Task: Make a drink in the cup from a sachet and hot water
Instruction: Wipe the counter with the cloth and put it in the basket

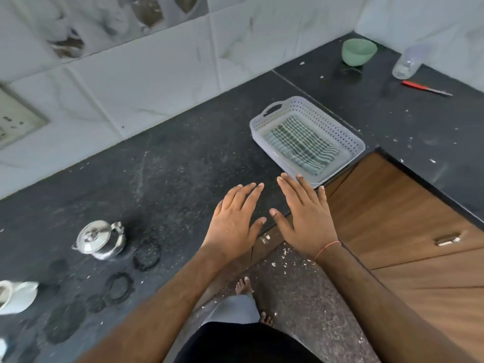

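My left hand (234, 218) and my right hand (305, 214) hover palm-down side by side over the front edge of the black counter (170, 179), fingers spread and holding nothing. A small steel kettle (100, 239) with its lid on stands on the counter to the left of my hands. A white cup (17, 297) sits at the far left edge, partly cut off. No sachet shows in the view.
A white perforated basket (307, 138) holding a checked cloth lies just beyond my right hand. At the far right corner stand a green bowl (358, 52), a clear plastic bottle (408, 62) and a red-handled tool (425, 88). Wooden cabinet doors (408, 231) are below.
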### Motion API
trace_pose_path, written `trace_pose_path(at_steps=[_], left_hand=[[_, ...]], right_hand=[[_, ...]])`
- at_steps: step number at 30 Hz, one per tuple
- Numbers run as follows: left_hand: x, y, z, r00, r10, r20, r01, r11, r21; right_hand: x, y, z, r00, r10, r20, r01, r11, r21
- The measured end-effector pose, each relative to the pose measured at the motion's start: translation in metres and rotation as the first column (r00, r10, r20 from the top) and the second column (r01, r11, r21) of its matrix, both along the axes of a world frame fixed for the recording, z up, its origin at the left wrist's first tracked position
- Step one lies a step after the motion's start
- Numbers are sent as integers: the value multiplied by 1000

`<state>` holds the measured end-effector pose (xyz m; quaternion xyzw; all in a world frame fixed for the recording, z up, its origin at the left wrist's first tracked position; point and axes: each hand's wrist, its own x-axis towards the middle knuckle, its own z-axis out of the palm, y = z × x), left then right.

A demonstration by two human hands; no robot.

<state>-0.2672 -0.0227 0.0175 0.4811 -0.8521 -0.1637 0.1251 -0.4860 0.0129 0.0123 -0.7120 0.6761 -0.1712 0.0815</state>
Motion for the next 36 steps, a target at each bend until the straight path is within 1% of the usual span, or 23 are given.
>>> trace_pose_path(at_steps=[3, 5, 7, 9, 10, 13, 16, 18, 21, 24, 27, 29, 31, 32, 34, 36], left_hand=[[-23, -34, -6, 986, -131, -104, 135, 990, 37], [-36, -57, -9, 971, -177, -164, 192, 978, 84], [-57, -87, -15, 960, -168, -226, 206, 965, 159], [-73, -116, -22, 951, -105, -292, 175, 958, 227], [-81, -130, -24, 951, -72, -300, 149, 959, 243], [-104, -170, -29, 969, -38, -246, 87, 978, 191], [-131, -212, -29, 975, -59, -213, 101, 976, 195], [-151, -237, -30, 974, -42, -224, 103, 957, 269], [-174, -269, -36, 967, 79, -242, 20, 923, 383], [-193, -297, -47, 976, 134, -174, -41, 890, 455], [-204, -312, -60, 980, 183, -75, -125, 867, 482], [-215, -323, -70, 980, 197, 37, -192, 867, 461], [-219, -326, -73, 967, 229, 112, -255, 895, 365], [-222, -329, -75, 956, 261, 133, -291, 899, 328], [-230, -332, -77, 942, 299, 152, -333, 889, 315], [-232, -330, -74, 951, 281, 126, -307, 895, 323]], right_hand=[[-28, -17, 1, 998, -57, -1, 57, 998, 31], [-43, -31, 2, 997, -77, -6, 77, 996, 50], [-63, -50, 1, 993, -116, -8, 117, 992, 54], [-81, -67, 0, 992, -124, -6, 124, 989, 82], [-90, -75, -1, 992, -127, -9, 127, 987, 94], [-113, -99, -7, 992, -124, -35, 127, 985, 114], [-133, -128, -11, 990, -132, -42, 137, 976, 171], [-143, -148, -14, 990, -130, -48, 138, 962, 237], [-155, -174, -20, 991, -130, -28, 132, 940, 315], [-168, -199, -27, 986, -161, -29, 159, 902, 400], [-179, -216, -35, 981, -183, -58, 188, 854, 486], [-190, -231, -45, 983, -159, -96, 186, 835, 517], [-191, -236, -47, 978, -144, -150, 201, 843, 498], [-193, -241, -49, 977, -141, -160, 203, 839, 505], [-198, -250, -52, 979, -160, -129, 205, 822, 531], [-200, -255, -55, 986, -158, -61, 166, 825, 540]])
